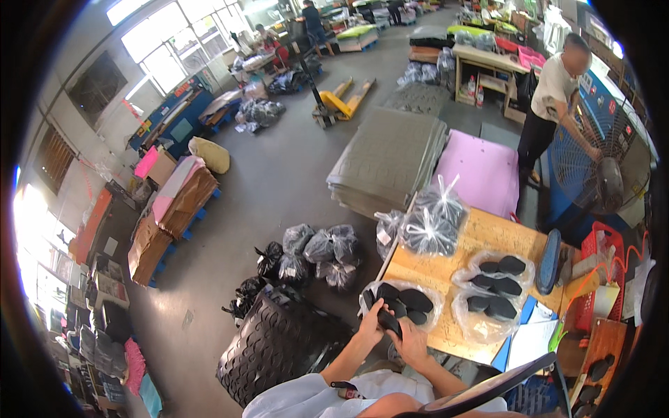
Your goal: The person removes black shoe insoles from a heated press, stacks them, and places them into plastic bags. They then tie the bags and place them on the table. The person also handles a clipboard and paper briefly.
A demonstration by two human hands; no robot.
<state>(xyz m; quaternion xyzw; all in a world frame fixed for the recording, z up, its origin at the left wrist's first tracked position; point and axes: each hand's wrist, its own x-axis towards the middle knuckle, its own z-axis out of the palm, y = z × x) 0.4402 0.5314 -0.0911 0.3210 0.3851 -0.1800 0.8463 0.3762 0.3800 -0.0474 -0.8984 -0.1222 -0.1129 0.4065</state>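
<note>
Near the table's front left corner, my left hand (373, 320) and my right hand (412, 343) are close together, fingers closed on a black sole-shaped pad (389, 322). Whether it is one pad or a small stack, I cannot tell. Just beyond my hands, an opened clear plastic bag (436, 304) lies on the wooden table (481, 233) with several black pads (415, 299) on it. To the right, more clear bags (465, 322) lie flat with black pads (496, 285) on them. My fingertips partly hide the held piece.
Tied clear bags (428, 233) stand at the table's far left corner. A blue sole-shaped piece (549, 261), white paper (533, 343) and a red basket (601, 279) are on the right. Black textured sheets (279, 341) and filled bags (327, 247) sit left. A person (557, 97) stands by a large fan (603, 167).
</note>
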